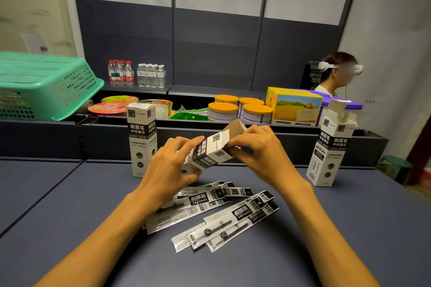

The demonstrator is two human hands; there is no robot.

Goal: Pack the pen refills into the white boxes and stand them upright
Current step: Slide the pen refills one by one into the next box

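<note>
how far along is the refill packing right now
Done, apparently: a closed white box stands upright at left. In hand: both hands hold a tilted white box. Left: loose packaged pen refills on the table, and the open-topped upright box at right.

Even, moderately bright indoor light falls from above, casting soft, faint shadows under the hands on the table (pixel 70 193). Wide-angle distortion bends the shelf uprights (pixel 263 0) and stretches the forearms toward the lower corners. Distant goods look slightly soft; no harsh glare appears.
</note>
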